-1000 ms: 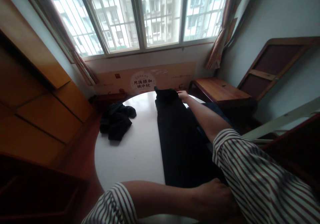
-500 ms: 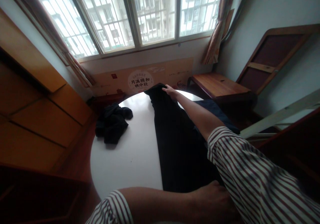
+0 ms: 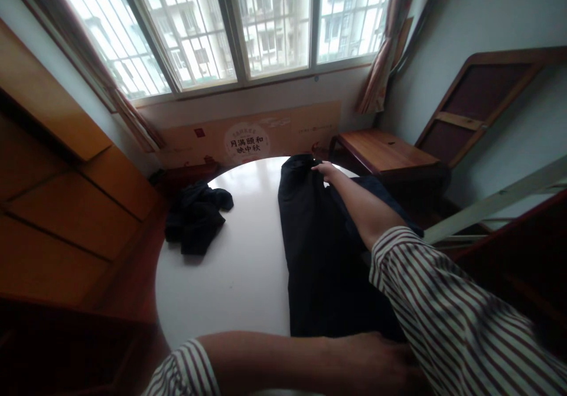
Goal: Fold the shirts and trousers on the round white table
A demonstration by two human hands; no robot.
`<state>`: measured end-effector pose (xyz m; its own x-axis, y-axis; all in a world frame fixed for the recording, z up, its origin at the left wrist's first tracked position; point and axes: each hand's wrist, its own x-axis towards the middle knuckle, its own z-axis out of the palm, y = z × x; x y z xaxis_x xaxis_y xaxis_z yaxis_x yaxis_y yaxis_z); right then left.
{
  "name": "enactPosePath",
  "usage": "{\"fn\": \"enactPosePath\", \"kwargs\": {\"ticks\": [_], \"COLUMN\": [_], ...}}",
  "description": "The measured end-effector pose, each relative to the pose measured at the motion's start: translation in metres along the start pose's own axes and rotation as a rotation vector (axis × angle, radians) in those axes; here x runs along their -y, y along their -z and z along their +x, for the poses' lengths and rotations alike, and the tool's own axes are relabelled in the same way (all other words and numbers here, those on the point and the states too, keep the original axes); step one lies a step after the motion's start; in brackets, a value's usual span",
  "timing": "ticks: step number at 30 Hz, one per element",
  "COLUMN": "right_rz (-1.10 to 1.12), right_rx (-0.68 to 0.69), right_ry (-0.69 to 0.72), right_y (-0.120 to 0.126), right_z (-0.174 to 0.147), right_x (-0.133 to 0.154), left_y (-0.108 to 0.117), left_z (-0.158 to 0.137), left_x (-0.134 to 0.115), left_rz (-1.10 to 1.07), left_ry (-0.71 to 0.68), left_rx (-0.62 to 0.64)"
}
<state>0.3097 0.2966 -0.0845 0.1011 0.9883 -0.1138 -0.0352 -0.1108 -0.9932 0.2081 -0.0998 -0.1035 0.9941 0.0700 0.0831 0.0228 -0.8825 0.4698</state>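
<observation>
Head view — the right hand pinches a black garment; crumpled cloth lies left of its fingers — whether the left hand grips anything cannot be told.

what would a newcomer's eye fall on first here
The bright barred window along the top comes first. Below, a long black garment lies on the right of the round white table, its far end in the right fingers. A rumpled black garment lies on the left.

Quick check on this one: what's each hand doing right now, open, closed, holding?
Left hand: cannot be told; fingers lost in shadow.
Right hand: closed, holding the black cloth at its far end.
</observation>
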Motion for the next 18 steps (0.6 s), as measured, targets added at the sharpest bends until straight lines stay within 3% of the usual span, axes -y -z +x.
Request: {"fn": "enactPosePath", "kwargs": {"ticks": [2,4,8,11,14,18], "right_rz": [0.010,0.025,0.070,0.089,0.088,0.078], "right_rx": [0.013,0.038,0.105,0.148,0.188,0.238], "right_ry": [-0.034,-0.042,-0.008,0.027,0.057,0.082], "right_y": [-0.003,-0.006,-0.007,-0.008,-0.010,-0.015], "right_z": [0.000,-0.001,-0.006,-0.007,-0.006,-0.007], "right_x": [0.002,0.001,-0.003,-0.007,-0.008,-0.008], "left_y": [0.027,0.064,0.152,0.202,0.224,0.224], "left_z": [-0.018,-0.040,-0.081,-0.098,-0.095,-0.074], "left_x": [0.010,0.042,0.164,0.260,0.322,0.362], "left_rz": [-0.125,-0.215,-0.233,-0.227,-0.268,-0.341], "left_ry": [0.083,0.211,0.625,0.879,0.954,0.853], "left_rx": [-0.069,-0.214,-0.676,-0.968,-1.110,-1.180]}}
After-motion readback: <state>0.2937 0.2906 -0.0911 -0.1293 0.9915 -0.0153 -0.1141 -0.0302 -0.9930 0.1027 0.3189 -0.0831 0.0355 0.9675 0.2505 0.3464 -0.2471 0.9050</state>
